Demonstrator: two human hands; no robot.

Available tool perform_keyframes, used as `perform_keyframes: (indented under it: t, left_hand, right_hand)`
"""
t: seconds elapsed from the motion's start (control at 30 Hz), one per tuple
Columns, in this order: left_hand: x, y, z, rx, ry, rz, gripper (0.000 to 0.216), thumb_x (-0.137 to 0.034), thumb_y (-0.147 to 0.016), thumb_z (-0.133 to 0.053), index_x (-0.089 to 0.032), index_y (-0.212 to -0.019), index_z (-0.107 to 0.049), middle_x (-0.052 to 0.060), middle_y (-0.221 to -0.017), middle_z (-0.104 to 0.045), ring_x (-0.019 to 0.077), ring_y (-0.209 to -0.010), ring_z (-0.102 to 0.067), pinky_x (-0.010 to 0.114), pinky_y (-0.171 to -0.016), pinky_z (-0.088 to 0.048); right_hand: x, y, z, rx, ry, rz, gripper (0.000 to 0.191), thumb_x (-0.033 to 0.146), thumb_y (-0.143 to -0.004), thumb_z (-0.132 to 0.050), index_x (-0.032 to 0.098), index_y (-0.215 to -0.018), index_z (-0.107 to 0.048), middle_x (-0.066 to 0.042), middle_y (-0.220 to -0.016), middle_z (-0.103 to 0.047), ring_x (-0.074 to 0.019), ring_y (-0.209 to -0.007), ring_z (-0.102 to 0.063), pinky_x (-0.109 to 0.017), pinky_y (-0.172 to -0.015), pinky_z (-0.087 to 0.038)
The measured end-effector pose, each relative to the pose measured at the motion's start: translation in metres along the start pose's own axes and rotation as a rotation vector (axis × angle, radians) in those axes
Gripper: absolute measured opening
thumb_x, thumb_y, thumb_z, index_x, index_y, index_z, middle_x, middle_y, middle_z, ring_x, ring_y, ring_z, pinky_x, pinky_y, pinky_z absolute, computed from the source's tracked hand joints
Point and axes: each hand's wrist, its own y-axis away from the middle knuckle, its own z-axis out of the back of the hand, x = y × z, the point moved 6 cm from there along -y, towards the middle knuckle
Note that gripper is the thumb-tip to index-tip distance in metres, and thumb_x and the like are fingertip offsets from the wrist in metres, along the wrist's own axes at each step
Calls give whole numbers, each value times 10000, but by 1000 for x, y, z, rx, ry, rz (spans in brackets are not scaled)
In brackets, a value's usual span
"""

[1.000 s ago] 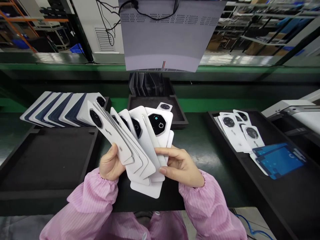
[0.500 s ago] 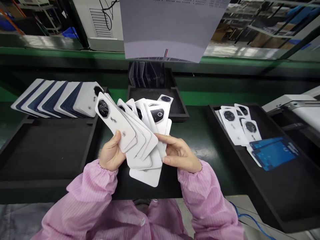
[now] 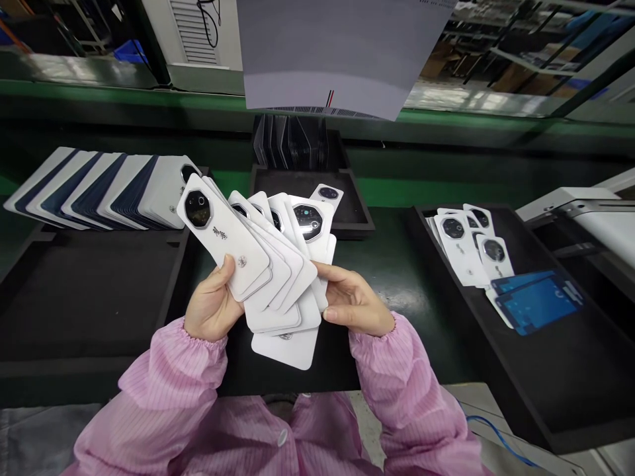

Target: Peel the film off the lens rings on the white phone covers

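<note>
A fan of several white phone back panels (image 3: 229, 248) is spread between my hands above the dark bench. Each bears a dark camera area at its upper end, and the top one carries small dark lettering and a round mark. My left hand (image 3: 211, 301) is closed on the fan's left side, thumb on the top panel and fingers hidden underneath. At the right edge, my right hand (image 3: 354, 301) grips the panels between its thumb and fingers. One white panel (image 3: 288, 347) lies lowest, under the fan, with its bottom end showing.
Left stands a black tray (image 3: 94, 297) with a slanted row of white and dark blue panels (image 3: 119, 192). The back tray (image 3: 302, 178) holds dark panels (image 3: 290, 142). In the right tray (image 3: 560, 396) lie white panels (image 3: 459, 248) and blue-filmed sheets (image 3: 538, 304).
The fan's upper left panels have shifted slightly left and up together with my left hand. Both hands keep their hold. The whole view has moved slightly.
</note>
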Motion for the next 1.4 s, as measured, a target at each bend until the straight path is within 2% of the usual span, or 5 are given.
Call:
perform_keyframes:
  t: [0.53, 0.87, 1.17, 1.27, 1.4]
  left_hand:
    - [-20, 11, 0, 94, -228, -109, 416, -99, -913, -408, -235, -1295, -503, 43, -1231, -626, 226, -1206, -509, 370, -1071, -365]
    - [-10, 10, 3, 232, -463, -129, 265, -202, -791, -652, -176, -1054, -678, 89, -1047, -716, 266, -1083, -611, 376, -967, -477]
    - [-2, -5, 15, 321, -892, -413, 362, -312, -727, -711, -142, -1038, -634, 101, -1070, -695, 276, -1061, -608, 455, -996, -411]
    - [1, -3, 14, 352, -933, -492, 557, -310, -734, -700, -191, -1241, -502, 103, -1263, -589, 270, -1212, -499, 434, -1060, -338]
    - [8, 4, 9, 427, -992, -509, 818, -275, -714, -719, -243, -1403, -278, 116, -1427, -413, 276, -1301, -394, 430, -1085, -298]
  right_hand:
    - [-33, -9, 10, 47, -39, -130, 477, 262, -604, -791, 263, -1060, -652, -42, -1098, -654, -224, -1096, -569, -416, -948, -438]
    - [-32, -13, 17, -214, -38, -109, 352, 492, -788, -545, 200, -970, -619, -40, -839, -672, -199, -798, -641, -376, -774, -507]
    - [-41, -5, 19, -433, 796, 375, 833, 348, -744, -679, 212, -1383, -163, -157, -1374, -347, -258, -1322, -319, -480, -1098, -230]
    - [-52, -3, 15, -357, 804, 406, 1002, 292, -790, -625, 238, -1417, 155, -162, -1445, -276, -244, -1353, -286, -519, -1100, -205]
    - [-59, 3, 9, -338, 775, 389, 1015, 253, -776, -620, 222, -1422, 162, -155, -1349, -440, -247, -1254, -446, -508, -1048, -330]
